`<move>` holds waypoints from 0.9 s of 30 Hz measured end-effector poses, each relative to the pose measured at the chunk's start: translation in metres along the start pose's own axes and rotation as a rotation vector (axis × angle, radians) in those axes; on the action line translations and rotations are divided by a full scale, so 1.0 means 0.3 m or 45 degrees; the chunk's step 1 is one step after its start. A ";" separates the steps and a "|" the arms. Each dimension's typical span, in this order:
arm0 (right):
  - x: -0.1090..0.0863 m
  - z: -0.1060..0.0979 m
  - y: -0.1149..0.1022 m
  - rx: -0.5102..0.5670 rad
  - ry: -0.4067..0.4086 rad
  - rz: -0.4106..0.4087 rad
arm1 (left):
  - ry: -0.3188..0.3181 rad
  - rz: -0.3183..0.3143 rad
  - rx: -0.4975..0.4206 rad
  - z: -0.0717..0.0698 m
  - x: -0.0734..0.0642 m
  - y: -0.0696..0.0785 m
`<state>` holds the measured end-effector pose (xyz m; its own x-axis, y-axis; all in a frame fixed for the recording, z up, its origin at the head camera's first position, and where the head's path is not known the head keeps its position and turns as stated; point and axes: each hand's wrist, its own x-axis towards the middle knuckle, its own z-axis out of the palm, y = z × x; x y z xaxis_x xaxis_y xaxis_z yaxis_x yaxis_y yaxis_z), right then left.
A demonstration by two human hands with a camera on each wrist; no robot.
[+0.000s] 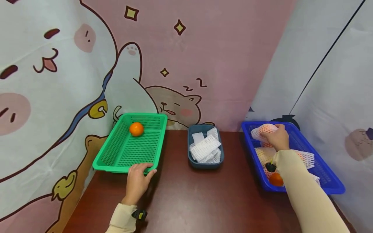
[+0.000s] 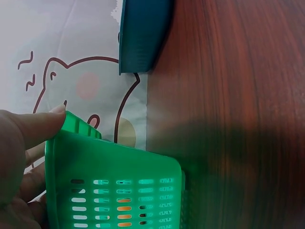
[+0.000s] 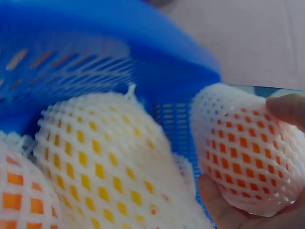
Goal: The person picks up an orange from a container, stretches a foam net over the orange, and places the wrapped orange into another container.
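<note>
My left hand (image 1: pixel 137 183) grips the near rim of a green plastic basket (image 1: pixel 109 168), thumb on one side and fingers on the other in the left wrist view. One bare orange (image 1: pixel 136 129) lies toward the back of that basket. On the right, my right hand (image 1: pixel 278 138) holds an orange fruit in a white foam net (image 3: pixel 245 152), over the far left part of a blue basket (image 1: pixel 301 140). Beside it in the right wrist view is a yellow fruit in a foam net (image 3: pixel 102 164). Another netted orange fruit (image 3: pixel 24 195) shows at the left edge.
Between the two baskets stands a small dark blue bin (image 1: pixel 205 165) holding several flat white foam nets (image 1: pixel 205 149). An uncovered orange fruit (image 1: pixel 276 179) is in the blue basket's near end. A cartoon-printed cloth (image 1: pixel 221 64) hangs behind the brown wooden table (image 1: pixel 192 200).
</note>
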<state>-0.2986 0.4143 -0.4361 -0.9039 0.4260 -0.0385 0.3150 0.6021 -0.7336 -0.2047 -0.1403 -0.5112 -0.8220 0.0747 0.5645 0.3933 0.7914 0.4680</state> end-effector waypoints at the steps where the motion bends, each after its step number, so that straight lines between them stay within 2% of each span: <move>1: 0.008 0.008 0.005 -0.037 0.001 0.002 | -0.002 0.001 0.000 0.000 0.000 0.000; 6: 0.043 0.045 0.018 -0.176 0.002 -0.052 | -0.015 -0.012 0.003 0.000 -0.001 0.000; 12: 0.081 0.075 0.031 -0.251 -0.029 -0.110 | -0.020 -0.006 0.012 -0.002 0.001 -0.004; 15: 0.104 0.087 0.045 -0.315 -0.099 -0.148 | -0.018 -0.004 0.015 -0.003 0.002 -0.006; 23: 0.152 0.101 0.046 -0.550 -0.338 -0.359 | -0.028 -0.012 0.012 -0.002 0.004 -0.008; 27: 0.174 0.105 0.060 -0.649 -0.410 -0.457 | -0.027 -0.015 0.007 -0.001 0.003 -0.010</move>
<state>-0.3493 0.4263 -0.4727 -0.9933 -0.0324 -0.1105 0.0062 0.9433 -0.3318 -0.2067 -0.1428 -0.5119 -0.8350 0.0781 0.5446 0.3815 0.7954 0.4709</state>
